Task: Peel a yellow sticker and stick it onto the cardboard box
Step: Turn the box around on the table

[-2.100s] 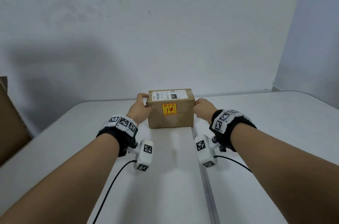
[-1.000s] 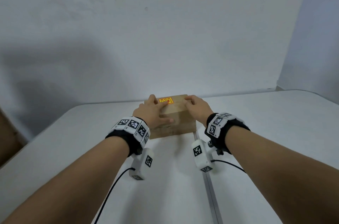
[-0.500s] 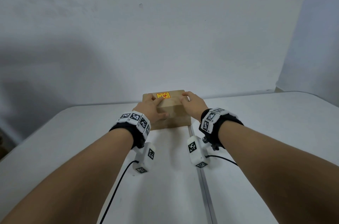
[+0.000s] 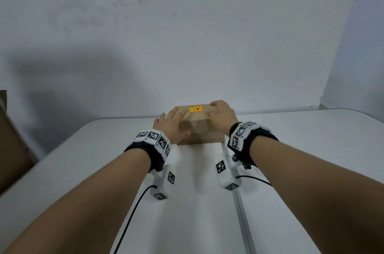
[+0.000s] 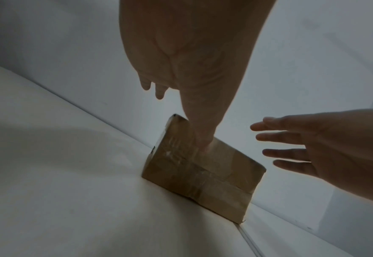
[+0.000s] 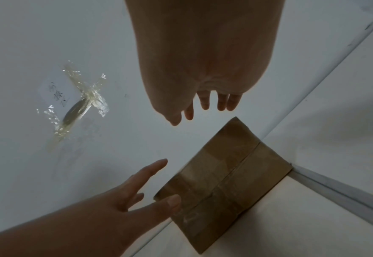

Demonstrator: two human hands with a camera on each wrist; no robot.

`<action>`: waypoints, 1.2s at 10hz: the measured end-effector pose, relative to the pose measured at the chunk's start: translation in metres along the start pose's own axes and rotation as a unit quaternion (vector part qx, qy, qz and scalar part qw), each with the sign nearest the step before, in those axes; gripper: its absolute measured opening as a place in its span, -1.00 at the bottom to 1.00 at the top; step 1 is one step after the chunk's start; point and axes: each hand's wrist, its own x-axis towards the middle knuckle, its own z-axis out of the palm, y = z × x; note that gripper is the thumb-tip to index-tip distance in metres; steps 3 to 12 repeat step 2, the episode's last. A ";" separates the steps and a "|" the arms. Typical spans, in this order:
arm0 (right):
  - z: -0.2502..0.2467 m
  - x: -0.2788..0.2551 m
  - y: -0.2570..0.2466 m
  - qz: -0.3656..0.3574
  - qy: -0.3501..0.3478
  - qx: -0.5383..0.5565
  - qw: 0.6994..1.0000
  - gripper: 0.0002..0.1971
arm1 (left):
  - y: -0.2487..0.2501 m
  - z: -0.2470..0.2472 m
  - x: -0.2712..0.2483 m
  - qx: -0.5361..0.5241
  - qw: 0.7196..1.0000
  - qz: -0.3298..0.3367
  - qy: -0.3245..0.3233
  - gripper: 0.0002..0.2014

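A small brown cardboard box (image 4: 204, 129) stands on the white table (image 4: 83, 170) near the far edge, its taped seam facing me. A yellow sticker (image 4: 195, 108) with red print lies flat on the box's top, towards the far side. My left hand (image 4: 172, 127) lies over the box's left part with straight fingers; in the left wrist view its thumb (image 5: 203, 135) touches the box (image 5: 203, 170). My right hand (image 4: 221, 116) is over the right part, fingers straight and spread. In the right wrist view, the fingertips (image 6: 205, 102) hover clear of the box (image 6: 225, 177).
A large brown cardboard piece (image 4: 8, 139) stands at the table's left edge. A seam (image 4: 239, 201) runs along the table from the box towards me. The white wall close behind the box carries a taped note (image 6: 57, 93).
The box has been tipped away from me, so its stickered face went from front to top. Both hands moved from its sides onto its top, and their fingers have now straightened.
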 end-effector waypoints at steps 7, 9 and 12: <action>-0.003 -0.018 -0.014 -0.060 0.022 0.008 0.998 -0.60 | -0.003 -0.029 -0.024 -0.060 0.996 0.040 0.048 -0.34; -0.003 -0.018 -0.014 -0.060 0.022 0.008 0.998 -0.60 | -0.003 -0.029 -0.024 -0.060 0.996 0.040 0.048 -0.34; -0.003 -0.018 -0.014 -0.060 0.022 0.008 0.998 -0.60 | -0.003 -0.029 -0.024 -0.060 0.996 0.040 0.048 -0.34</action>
